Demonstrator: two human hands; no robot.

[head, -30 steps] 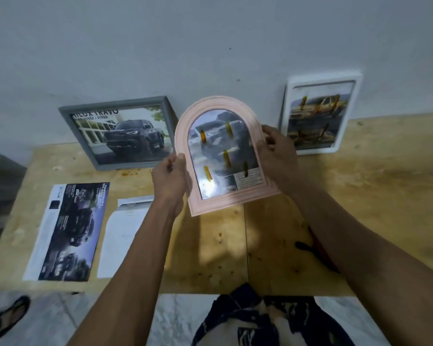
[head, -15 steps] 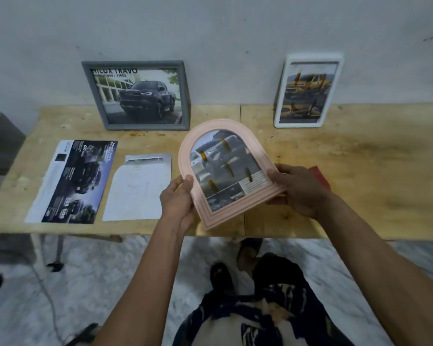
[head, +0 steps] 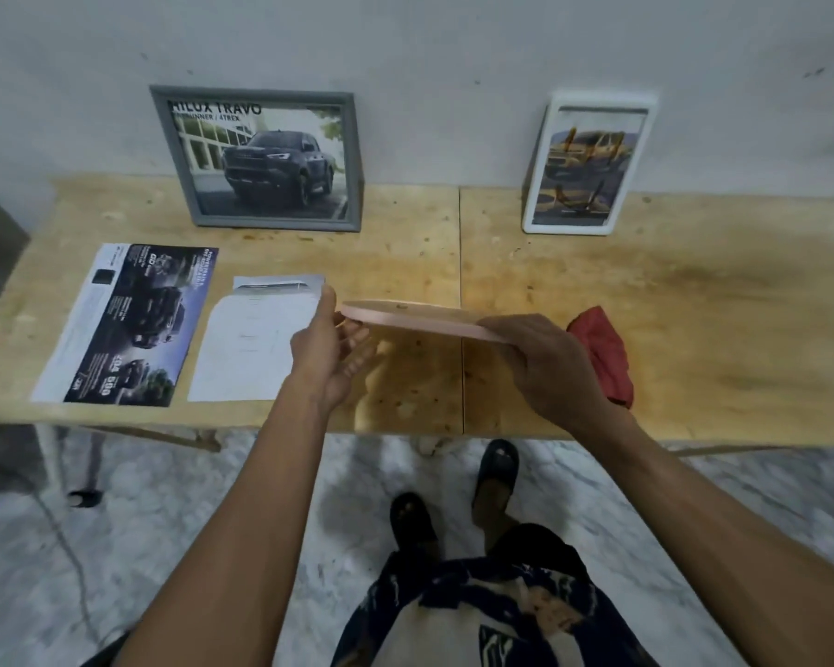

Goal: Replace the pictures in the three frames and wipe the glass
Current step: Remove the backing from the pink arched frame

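Head view: a pink frame (head: 420, 320) is held edge-on, nearly flat, above the table (head: 694, 300); its ends are pinched by the left hand (head: 331, 351) and right hand (head: 545, 363); the glass, seemingly unseen underneath, could slip out if tilted.

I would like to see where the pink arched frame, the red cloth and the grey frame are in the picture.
pink arched frame (head: 420, 320): head view, on its side edge, between both hands.
red cloth (head: 600, 353): head view, on its middle folds.
grey frame (head: 179, 161): head view, on its left border.
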